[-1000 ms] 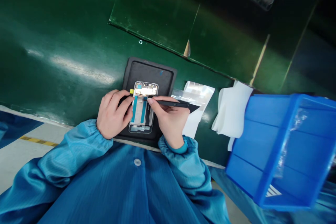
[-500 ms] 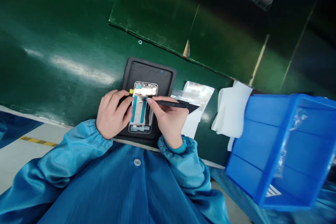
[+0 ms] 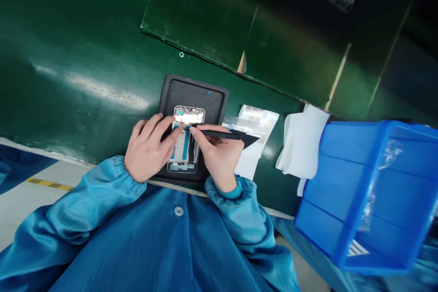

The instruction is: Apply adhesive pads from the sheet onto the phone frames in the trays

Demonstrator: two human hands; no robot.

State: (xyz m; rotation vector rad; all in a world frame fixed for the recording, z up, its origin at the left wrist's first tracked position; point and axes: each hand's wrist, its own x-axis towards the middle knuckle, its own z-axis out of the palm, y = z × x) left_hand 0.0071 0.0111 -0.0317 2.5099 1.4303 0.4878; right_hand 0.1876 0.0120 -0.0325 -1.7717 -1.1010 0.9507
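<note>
An opened phone frame (image 3: 186, 141) with blue strips and a gold part lies on a black tray (image 3: 195, 96) at the near edge of the green bench. My left hand (image 3: 148, 148) rests on the phone's left side, fingers stretched over its upper left corner. My right hand (image 3: 219, 157) pinches a black pointed tool (image 3: 226, 135) like a pen, its tip on the phone's upper middle next to my left fingertips.
Clear plastic film (image 3: 255, 123) and white sheets (image 3: 303, 143) lie right of the tray. A blue plastic bin (image 3: 369, 191) stands at the right, overhanging the bench edge. A darker green mat (image 3: 239, 18) covers the far bench. My blue sleeves fill the foreground.
My left fingers have slid right and up across the phone's top left corner, covering the yellow tab seen earlier. The right hand and tool have barely moved.
</note>
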